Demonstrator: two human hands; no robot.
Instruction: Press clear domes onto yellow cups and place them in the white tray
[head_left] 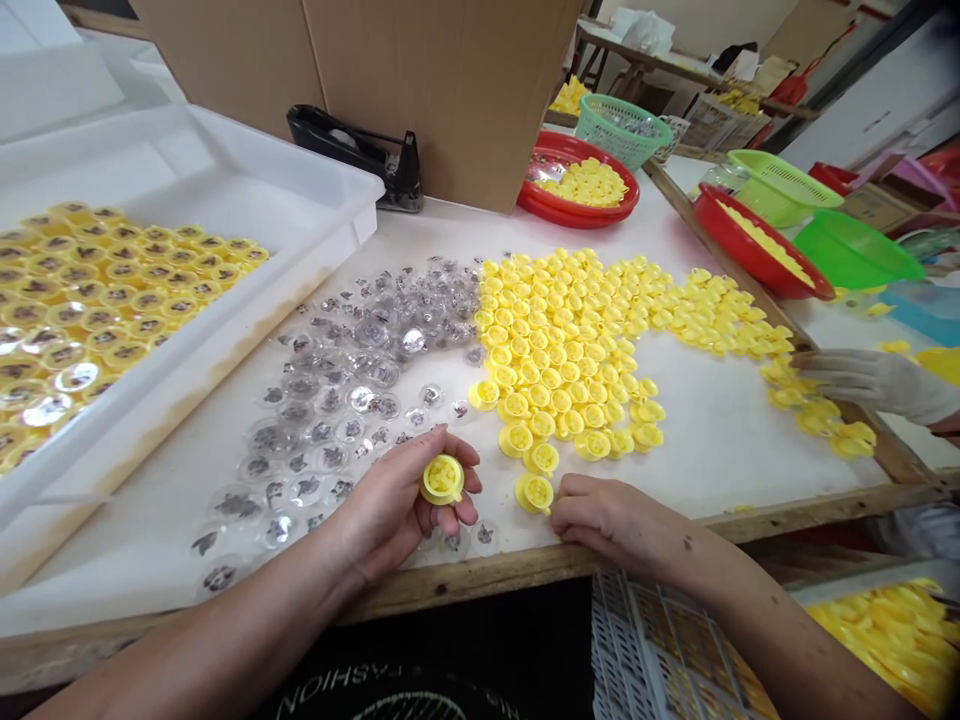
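Note:
My left hand (397, 500) is curled around a small yellow plastic cap (442, 479), held open side up just above the table's front edge. My right hand (600, 515) rests on the white table (712, 430) with its fingers bent, their tips touching another yellow cap (534, 492). Behind both hands lies a big spread of yellow caps (570, 340). To the left of it is a pile of clear round lids (352, 380) with dark prints inside.
A white tray (247, 190) on the left holds rows of assembled yellow pieces. A tape dispenser (360, 155) and cardboard box (420, 80) stand behind. Red bowls (577, 195) and green baskets (622, 125) sit far right. Another person's gloved hand (877, 385) reaches in from the right.

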